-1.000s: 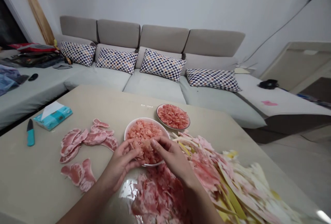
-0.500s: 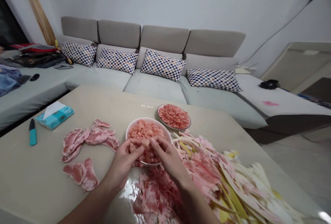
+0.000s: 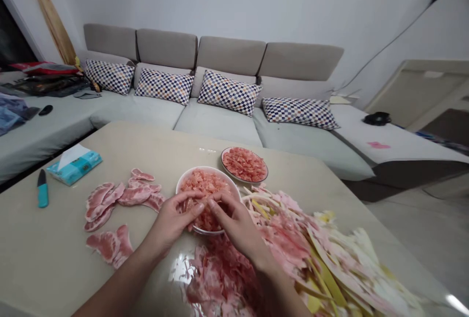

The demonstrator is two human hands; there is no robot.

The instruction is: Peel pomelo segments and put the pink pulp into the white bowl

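Note:
Both hands are over a white bowl (image 3: 177, 189) of loose pink pomelo pulp (image 3: 205, 181). My left hand (image 3: 175, 215) is closed at the bowl's near left, its thumb and fingers pinching a small piece of pomelo pulp. Opposite it, my right hand (image 3: 237, 218) pinches at the same piece, thumbs nearly meeting; the piece is mostly hidden by the fingers. Unpeeled-membrane pomelo segments (image 3: 104, 200) lie left of my left hand, with a few more segments (image 3: 112, 246) nearer me. Torn pink membranes (image 3: 220, 278) are heaped below the bowl, between my forearms.
A dark-rimmed plate of pomelo pulp (image 3: 245, 164) stands behind the bowl. Pomelo peel (image 3: 326, 263) spreads over the table's right side. At the left lie a knife (image 3: 43, 194) with a teal handle and a blue tissue pack (image 3: 76, 166). A sofa (image 3: 220, 121) lines the far side.
My fingertips have drawn closer together over the bowl, and the pulp piece between them shows less. The whole view has shifted slightly; the bowl, plate and segments keep their places on the table.

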